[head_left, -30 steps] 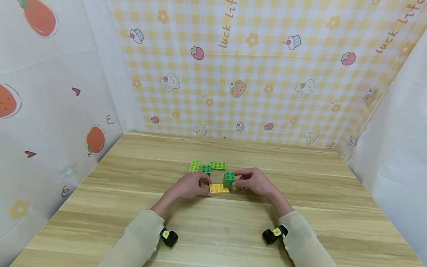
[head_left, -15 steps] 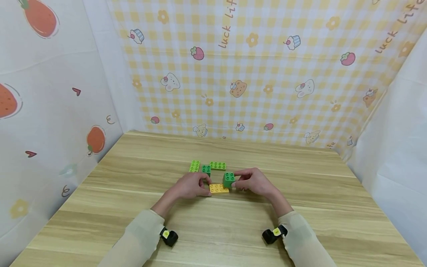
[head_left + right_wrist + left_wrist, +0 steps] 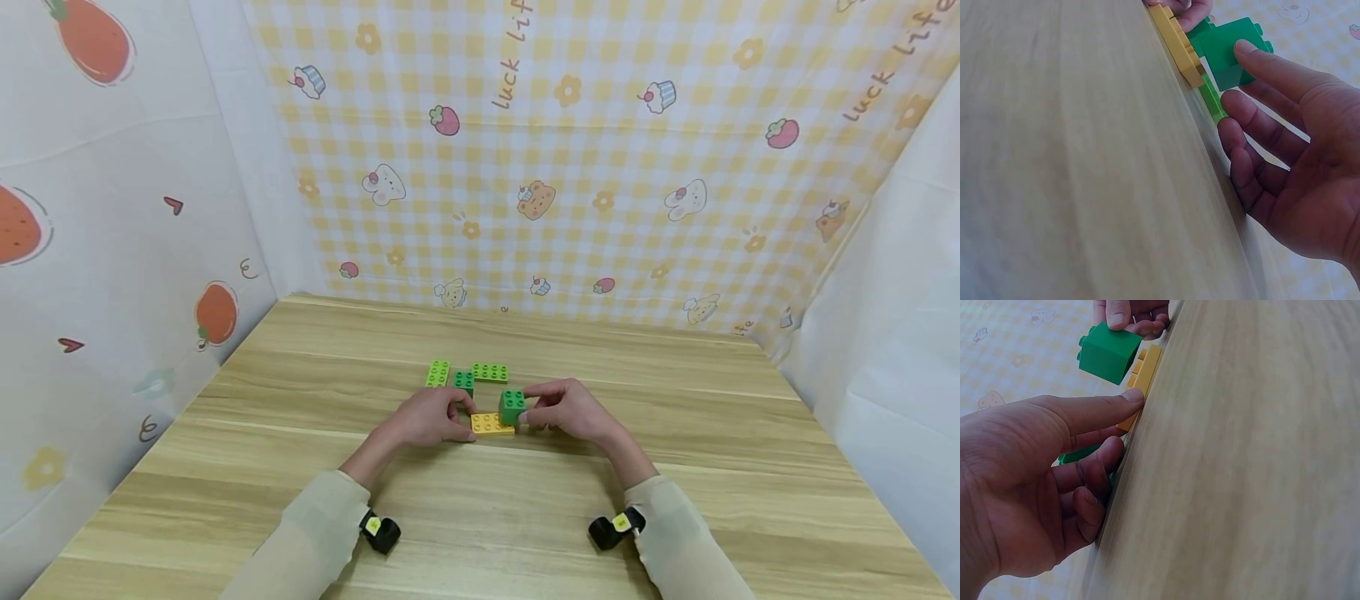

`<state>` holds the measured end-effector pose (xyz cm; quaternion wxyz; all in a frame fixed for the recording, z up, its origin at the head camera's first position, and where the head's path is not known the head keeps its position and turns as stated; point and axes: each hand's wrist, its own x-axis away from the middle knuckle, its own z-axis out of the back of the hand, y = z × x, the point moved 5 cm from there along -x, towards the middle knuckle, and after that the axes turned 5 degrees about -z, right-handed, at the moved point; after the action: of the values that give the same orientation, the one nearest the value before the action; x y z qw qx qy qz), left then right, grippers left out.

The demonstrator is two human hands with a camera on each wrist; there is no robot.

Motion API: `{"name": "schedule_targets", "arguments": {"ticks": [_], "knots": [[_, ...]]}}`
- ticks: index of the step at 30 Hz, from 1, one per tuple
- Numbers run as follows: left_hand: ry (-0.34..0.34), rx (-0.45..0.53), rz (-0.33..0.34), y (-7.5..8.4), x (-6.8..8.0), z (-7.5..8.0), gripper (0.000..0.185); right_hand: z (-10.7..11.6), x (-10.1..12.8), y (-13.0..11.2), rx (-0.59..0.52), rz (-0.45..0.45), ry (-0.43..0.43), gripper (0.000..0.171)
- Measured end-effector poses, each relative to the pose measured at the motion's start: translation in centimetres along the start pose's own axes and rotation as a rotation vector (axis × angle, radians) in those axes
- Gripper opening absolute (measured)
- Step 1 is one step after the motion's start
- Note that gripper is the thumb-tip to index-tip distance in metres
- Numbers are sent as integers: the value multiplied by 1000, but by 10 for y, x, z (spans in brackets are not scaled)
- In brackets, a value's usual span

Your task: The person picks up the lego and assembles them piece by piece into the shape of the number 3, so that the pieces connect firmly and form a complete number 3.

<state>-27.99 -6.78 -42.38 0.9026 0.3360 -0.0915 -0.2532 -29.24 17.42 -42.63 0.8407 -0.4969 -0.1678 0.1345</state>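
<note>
Green brick [image 3: 513,408] in the right hand [image 3: 570,408], held in the air over the right part of a yellow brick [image 3: 486,424]; both wrist views show the two bricks apart, the green one slightly tilted, four studs upward; the right thumb lies on one of its faces with the index finger behind it, a pinch at its right side, while the other right fingers are bent in and hold nothing.

Left hand [image 3: 427,418] low on the wooden table [image 3: 487,517], its thumb and index finger pinching the left end of the low, eight-studded yellow brick, which lies flat with its long side across the person's front; the remaining left fingers are curled below.

Behind the left hand stand a darker green block [image 3: 463,382] and, just left of it, a lime brick [image 3: 438,373] with its far end pointing away; a second lime brick [image 3: 490,372] lies crosswise farther back; cream sleeves [image 3: 690,533] cover both forearms; a yellow-checked cloth [image 3: 637,50] printed with cupcakes, strawberries and animals hangs behind the table.
</note>
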Motion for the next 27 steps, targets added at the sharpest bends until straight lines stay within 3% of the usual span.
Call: {"name": "schedule_targets", "arguments": {"ticks": [27], "knots": [[-2, 3, 2, -2, 0, -1, 27, -5, 2, -2, 23, -15, -1, 53]]}}
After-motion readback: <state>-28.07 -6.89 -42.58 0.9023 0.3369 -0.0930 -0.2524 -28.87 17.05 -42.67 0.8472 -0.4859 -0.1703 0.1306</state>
